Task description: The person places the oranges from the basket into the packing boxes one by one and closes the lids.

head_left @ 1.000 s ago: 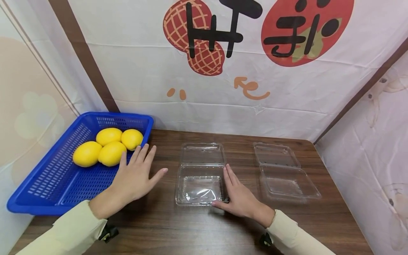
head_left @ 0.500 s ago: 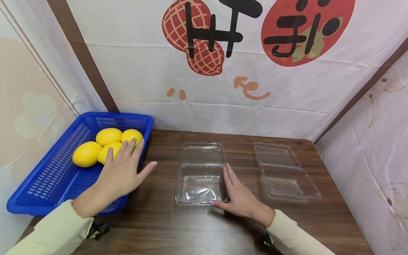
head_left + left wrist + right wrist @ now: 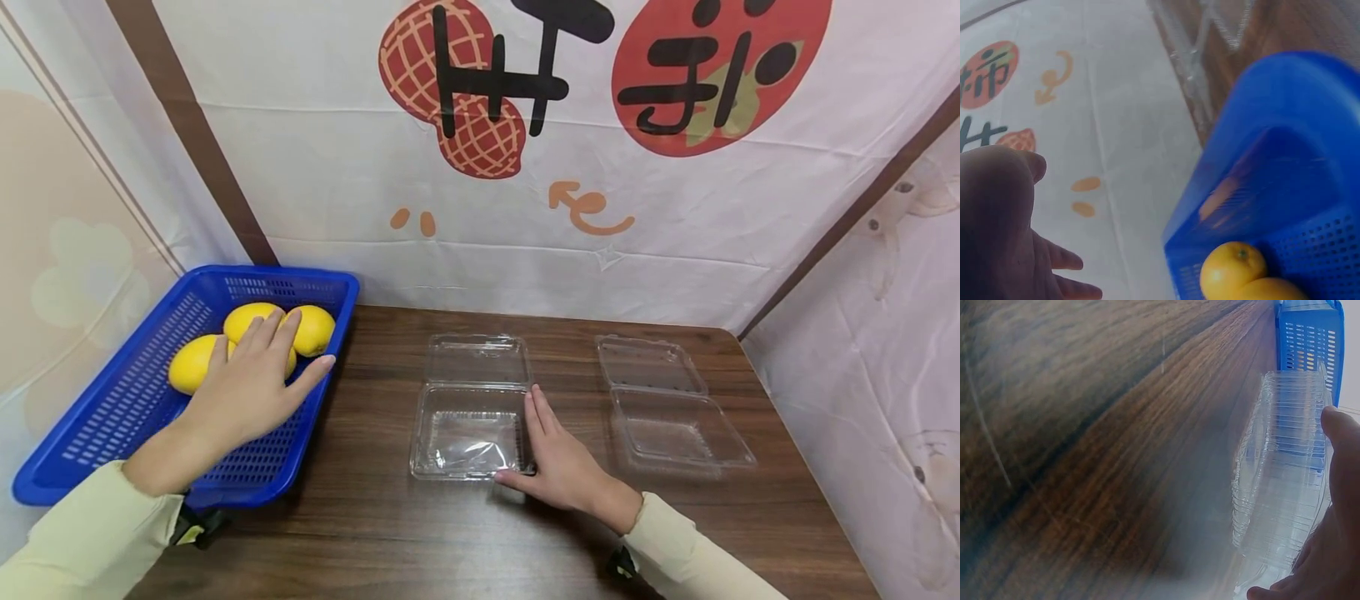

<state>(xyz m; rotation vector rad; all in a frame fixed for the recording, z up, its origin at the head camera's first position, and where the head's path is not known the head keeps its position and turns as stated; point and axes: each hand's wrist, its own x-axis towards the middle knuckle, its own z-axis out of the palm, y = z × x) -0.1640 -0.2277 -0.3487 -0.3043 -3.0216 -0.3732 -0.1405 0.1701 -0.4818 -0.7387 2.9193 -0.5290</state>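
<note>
Several yellow lemons (image 3: pixel 313 332) lie in a blue plastic basket (image 3: pixel 347 292) at the left. Over them is my left hand (image 3: pixel 240 385), fingers spread and holding nothing, hiding part of the fruit. The left wrist view shows this hand (image 3: pixel 997 219) raised above the basket, with lemons (image 3: pixel 1233 272) lower down. In the middle of the table stands a clear plastic clamshell box (image 3: pixel 474 442), its lid lying back toward the wall. My right hand (image 3: pixel 562 467) rests along the box's right side, fingers straight, thumb at the near right corner.
A second clear clamshell box (image 3: pixel 671 433) lies unfolded farther right on the brown wooden table (image 3: pixel 420 542). A white printed cloth (image 3: pixel 315 183) hangs right behind the table, with more cloth at both sides.
My left hand has moved left, from beside the basket's right rim to over the lemons. My right hand has stayed against the clamshell box.
</note>
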